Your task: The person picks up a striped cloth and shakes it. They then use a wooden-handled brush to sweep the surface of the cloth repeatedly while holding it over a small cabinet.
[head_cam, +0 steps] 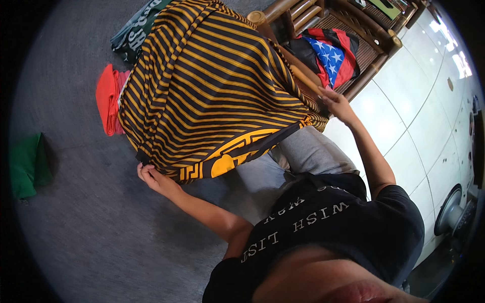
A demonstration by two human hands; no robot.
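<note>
A large black cloth with yellow stripes [223,79] is spread out before me, with a yellow printed pattern along its near edge. At its near left corner, my left hand [153,178] pinches the black hem between thumb and fingers. My right hand [335,103] is beside the cloth's bunched right end, its fingers at the end of a light wooden rod [305,79]. Whether it grips the rod, or some cloth too, cannot be told. Part of the cloth lies against my grey trousers [316,149].
Folded red cloth [107,100] and a dark green printed cloth [132,38] lie left of the striped one. A green item [28,166] is at far left. At right stand a bamboo bench [373,70] bearing a red, black and blue starred cloth [329,57], and a fan [451,212].
</note>
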